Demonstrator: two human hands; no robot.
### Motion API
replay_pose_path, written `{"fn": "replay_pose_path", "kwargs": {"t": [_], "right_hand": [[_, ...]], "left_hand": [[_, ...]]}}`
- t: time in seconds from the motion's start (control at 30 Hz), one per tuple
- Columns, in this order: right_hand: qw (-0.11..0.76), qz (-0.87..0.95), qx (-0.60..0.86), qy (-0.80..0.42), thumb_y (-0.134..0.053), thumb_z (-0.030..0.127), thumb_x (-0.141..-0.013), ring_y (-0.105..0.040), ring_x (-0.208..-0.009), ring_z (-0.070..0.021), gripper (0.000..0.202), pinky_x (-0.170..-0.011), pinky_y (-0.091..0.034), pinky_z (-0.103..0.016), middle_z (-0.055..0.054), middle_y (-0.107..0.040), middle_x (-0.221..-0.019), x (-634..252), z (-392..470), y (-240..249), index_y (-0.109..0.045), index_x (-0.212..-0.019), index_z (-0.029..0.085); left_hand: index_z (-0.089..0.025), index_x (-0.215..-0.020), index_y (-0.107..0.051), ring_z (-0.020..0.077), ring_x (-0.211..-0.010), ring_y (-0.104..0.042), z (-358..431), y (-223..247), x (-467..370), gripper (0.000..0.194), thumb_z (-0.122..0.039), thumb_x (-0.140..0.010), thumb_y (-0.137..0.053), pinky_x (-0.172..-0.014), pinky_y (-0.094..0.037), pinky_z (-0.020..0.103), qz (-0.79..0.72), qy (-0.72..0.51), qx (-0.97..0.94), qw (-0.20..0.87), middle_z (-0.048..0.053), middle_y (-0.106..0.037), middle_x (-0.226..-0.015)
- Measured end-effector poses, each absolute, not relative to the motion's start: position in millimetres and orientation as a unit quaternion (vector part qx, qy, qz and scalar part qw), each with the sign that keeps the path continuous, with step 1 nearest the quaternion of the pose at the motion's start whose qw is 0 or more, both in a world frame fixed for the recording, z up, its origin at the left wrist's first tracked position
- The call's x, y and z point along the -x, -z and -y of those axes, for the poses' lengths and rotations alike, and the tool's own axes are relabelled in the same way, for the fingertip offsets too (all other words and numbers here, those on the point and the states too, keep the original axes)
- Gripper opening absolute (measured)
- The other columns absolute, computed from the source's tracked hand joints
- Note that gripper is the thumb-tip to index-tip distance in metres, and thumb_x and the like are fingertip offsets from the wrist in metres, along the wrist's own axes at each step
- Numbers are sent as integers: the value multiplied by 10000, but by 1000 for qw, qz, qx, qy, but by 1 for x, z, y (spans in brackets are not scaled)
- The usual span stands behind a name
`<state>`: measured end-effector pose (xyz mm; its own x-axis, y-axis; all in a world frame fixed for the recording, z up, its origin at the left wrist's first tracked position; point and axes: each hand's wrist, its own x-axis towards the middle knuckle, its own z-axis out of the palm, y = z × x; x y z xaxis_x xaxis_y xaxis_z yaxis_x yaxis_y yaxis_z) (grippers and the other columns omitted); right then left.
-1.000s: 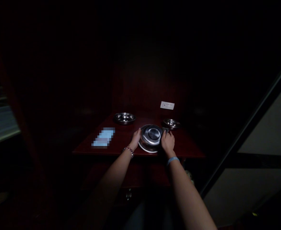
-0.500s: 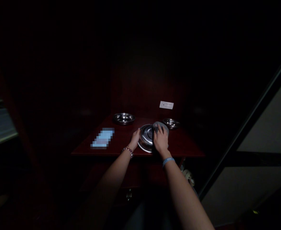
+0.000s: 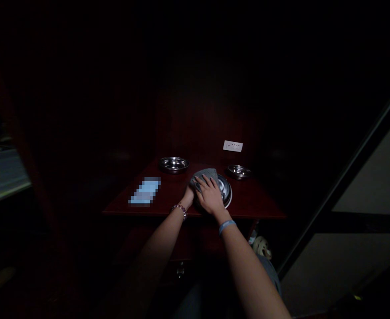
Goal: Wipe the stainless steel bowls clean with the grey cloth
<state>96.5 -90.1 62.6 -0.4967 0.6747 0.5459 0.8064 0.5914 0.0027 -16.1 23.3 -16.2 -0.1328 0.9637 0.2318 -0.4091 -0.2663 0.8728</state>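
Red surface (image 3: 261,199): inverted steel bowl (image 3: 224,188) near the front edge; upright bowl (image 3: 174,165) near the back-left corner, smaller bowl (image 3: 238,172) near the back-right. Right hand (image 3: 210,195), fingers spread, presses gray cloth (image 3: 208,173) on the inverted one; left hand (image 3: 189,195) partly hidden, grip undeterminable.

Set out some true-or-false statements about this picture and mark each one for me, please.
1. The right hand lies on a grey cloth. True.
2. The grey cloth covers the whole middle bowl. False: the right part of the middle bowl shows.
3. A rear left bowl and a rear right bowl stand on the table. True.
4. The blue wristband is on the left arm. False: the blue wristband is on the right arm.
5. The wall socket is white. True.
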Motion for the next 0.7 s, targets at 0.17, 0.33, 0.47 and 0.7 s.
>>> {"fn": "replay_pose_path", "kwargs": {"t": [0.17, 0.33, 0.47, 0.7], "right_hand": [[300, 796, 509, 130, -326, 315, -1066, -306, -1549, -249, 501, -1280, -195, -496, -37, -454, -1615, -110, 76, -59, -486, -1532, 224], [361, 703, 600, 126, -295, 301, -1071, -368, -1507, -290, 506, -1262, -197, -522, -107, -548, -1537, -135, 64, -50, -547, -1481, 146], [379, 651, 645, 124, -328, 283, -1056, -397, -1483, -318, 487, -1236, -235, -556, -173, -644, -1415, -153, 65, -47, -631, -1380, 83], [397, 652, 634, 130, -319, 288, -1055, -382, -1489, -336, 498, -1229, -255, -561, -168, -642, -1417, -151, 65, -47, -630, -1385, 83]], "left_hand": [[-144, -935, -732, 269, -984, -703, -23, 13, 14, 259, -379, -884, -634, -998, -505, 419, -316, -678, -405, 525, 149, -781, -1011], [-160, -848, -727, 249, -887, -687, -21, 12, 16, 359, -516, -820, -684, -919, -515, 389, -330, -671, -417, 517, 107, -767, -897], [-168, -828, -715, 251, -849, -671, -20, 13, 16, 405, -570, -788, -697, -883, -508, 392, -335, -670, -426, 507, 90, -746, -845], [-157, -883, -726, 250, -867, -674, -19, 12, 17, 448, -589, -765, -713, -918, -498, 398, -322, -676, -424, 509, 102, -757, -898]]}}
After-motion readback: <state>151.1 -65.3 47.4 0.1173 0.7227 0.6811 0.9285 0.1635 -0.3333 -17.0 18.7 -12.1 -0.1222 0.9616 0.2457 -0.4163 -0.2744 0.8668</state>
